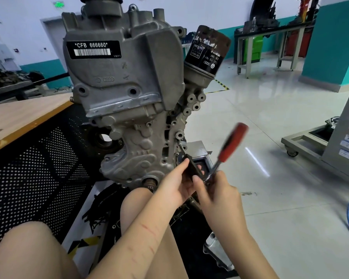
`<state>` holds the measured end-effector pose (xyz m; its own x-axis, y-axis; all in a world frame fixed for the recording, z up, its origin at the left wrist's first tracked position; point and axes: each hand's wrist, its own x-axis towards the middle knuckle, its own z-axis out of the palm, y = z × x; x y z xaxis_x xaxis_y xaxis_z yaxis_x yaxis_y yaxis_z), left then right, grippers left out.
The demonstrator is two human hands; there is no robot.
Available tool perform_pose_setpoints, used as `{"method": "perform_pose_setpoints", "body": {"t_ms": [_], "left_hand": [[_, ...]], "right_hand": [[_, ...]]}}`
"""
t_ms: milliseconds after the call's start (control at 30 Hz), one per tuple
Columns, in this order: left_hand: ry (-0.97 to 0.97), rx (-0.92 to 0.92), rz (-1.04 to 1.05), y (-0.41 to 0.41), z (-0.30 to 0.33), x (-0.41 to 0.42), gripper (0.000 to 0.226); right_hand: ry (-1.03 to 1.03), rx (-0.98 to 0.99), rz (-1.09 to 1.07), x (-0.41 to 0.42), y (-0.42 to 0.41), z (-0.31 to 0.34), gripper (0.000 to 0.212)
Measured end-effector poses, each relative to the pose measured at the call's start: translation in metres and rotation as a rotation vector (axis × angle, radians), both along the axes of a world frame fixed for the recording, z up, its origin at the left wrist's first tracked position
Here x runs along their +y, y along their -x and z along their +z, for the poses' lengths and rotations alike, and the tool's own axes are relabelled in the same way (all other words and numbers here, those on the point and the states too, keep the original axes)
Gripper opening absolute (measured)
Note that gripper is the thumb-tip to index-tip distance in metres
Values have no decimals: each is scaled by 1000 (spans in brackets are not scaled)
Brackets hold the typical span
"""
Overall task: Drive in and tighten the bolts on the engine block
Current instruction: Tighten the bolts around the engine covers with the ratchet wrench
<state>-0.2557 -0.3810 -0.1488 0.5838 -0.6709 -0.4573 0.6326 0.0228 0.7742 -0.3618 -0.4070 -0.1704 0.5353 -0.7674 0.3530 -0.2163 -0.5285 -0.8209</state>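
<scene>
Mid-job: the grey cast-metal engine block (pixel 129 93) stands upright at twelve o'clock. The left hand (pixel 177 184) grips a dark socket extension (pixel 191 165) on one bolt (pixel 180 146); the right hand (pixel 218 190) grips the blurred red-handled ratchet (pixel 231 143). Neighbouring bosses look empty, so likely more remain.

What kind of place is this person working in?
Probably an automotive training workshop: a bare engine block with its oil filter stands on a stand, metal workbenches line the teal-striped wall, and the floor is glossy tile.
</scene>
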Motion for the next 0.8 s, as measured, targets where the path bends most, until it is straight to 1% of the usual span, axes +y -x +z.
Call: {"method": "perform_pose_setpoints", "body": {"t_ms": [67,100,167,233,267,400,467,533,633,700,733,800], "left_hand": [[22,-7,-26,1,-2,3,22],[29,-3,-42,3,-3,3,22],[40,12,-63,5,-5,2,23],[31,12,-65,7,-6,2,24],[20,10,-60,7,-5,2,25],[-34,8,-32,8,0,0,26],[-69,-3,-34,8,1,-1,26],[-116,-20,0,8,1,-3,32],[-140,-90,31,4,-6,-4,34],[-149,-64,10,4,-5,-1,36],[-136,-30,-9,4,-3,1,35],[-104,-9,-54,5,-1,2,23]], "right_hand": [[-289,-99,4,-3,-2,-3,31],[-386,-138,5,-3,-3,-4,28],[-428,-153,-1,-3,-3,-4,23],[-369,-119,-17,-2,-3,-4,27],[-315,-72,-22,-1,-3,-4,29],[11,191,1,1,1,-7,26],[181,247,-11,2,3,-7,35],[311,281,-9,3,3,-6,46],[342,281,25,8,1,-9,50],[317,266,25,9,-1,-12,51],[287,247,14,8,-2,-13,49],[176,200,-3,7,-4,-15,38]]}}
